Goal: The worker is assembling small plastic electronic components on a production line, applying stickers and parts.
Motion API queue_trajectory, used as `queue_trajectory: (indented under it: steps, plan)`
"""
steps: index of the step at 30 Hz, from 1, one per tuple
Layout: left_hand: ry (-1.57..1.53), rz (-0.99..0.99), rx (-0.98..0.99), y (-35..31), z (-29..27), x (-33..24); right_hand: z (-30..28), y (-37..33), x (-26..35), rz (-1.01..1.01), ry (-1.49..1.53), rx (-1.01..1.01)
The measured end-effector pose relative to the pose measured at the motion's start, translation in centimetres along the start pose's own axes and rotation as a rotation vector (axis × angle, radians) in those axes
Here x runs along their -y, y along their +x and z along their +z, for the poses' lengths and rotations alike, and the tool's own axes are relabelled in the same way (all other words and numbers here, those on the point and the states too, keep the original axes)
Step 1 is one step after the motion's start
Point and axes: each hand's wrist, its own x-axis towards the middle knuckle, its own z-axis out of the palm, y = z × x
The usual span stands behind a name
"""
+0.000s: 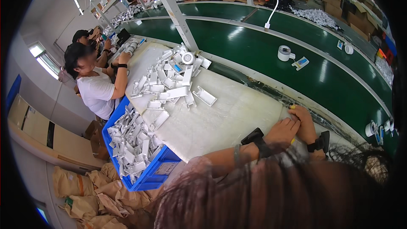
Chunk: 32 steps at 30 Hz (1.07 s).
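My left hand (pixel 280 132) and my right hand (pixel 304 124) are close together at the table's far edge, by the conveyor, touching or nearly so. Both have bent fingers, and a black strap circles each wrist. A yellow covering (pixel 292 107) shows at a fingertip of my right hand. More yellow peeks out below my left hand. Whatever lies between the fingers is hidden. Left of them on the pale tabletop (pixel 224 121) is a heap of white plastic housings (pixel 169 78), with a round vented white part (pixel 188 58) on top.
A blue crate (pixel 146 182) full of white housings stands against the table's left side. Beyond the table runs a green conveyor (pixel 237 38) carrying a white cylindrical device (pixel 285 53). A white cable (pixel 271 15) hangs above it. Co-workers sit at the left; brown sacks (pixel 80 186) lie below.
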Motion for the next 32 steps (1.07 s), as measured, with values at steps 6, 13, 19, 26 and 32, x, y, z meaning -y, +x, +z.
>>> queue_trajectory:
  steps: [6,13,19,26,32]
  plan:
    - [0.001,-0.011,0.026,0.18,-0.06,-0.07,0.01,-0.13,-0.18,0.007,-0.011,0.002]
    - [-0.001,0.006,0.0,0.07,0.01,0.09,0.0,-0.06,0.12,0.008,-0.011,-0.003]
    - [0.014,0.004,-0.004,-0.01,0.25,0.27,-0.02,0.09,0.27,0.0,-0.005,-0.003]
    - [-0.01,-0.005,0.015,-0.01,0.1,0.19,0.01,0.16,0.22,-0.005,-0.004,-0.003]
    - [-0.013,-0.019,0.057,0.14,0.2,0.17,-0.04,-0.02,-0.23,0.012,-0.003,0.012]
